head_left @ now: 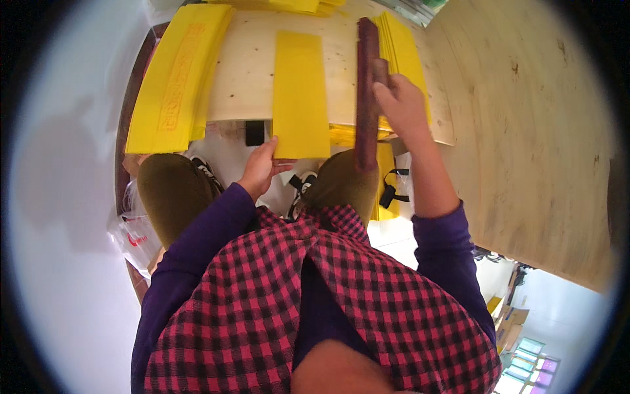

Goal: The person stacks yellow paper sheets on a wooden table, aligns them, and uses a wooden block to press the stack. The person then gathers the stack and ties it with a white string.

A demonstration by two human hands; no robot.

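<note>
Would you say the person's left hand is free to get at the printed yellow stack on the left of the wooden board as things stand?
Probably yes. The left hand only pinches the near edge of the plain yellow sheet; the printed yellow stack lies uncovered farther left, with bare board between them and nothing blocking.

Bright, even daylight floods the wooden board (249,72). Left of it, a soft grey shadow spreads on the pale floor (59,197). Beyond the board's far edges, lines bow, blur slightly and sink into a black rim.

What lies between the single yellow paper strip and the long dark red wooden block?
Bare pale wooden tabletop separates the yellow paper strip from the dark red wooden block; head view.
</note>
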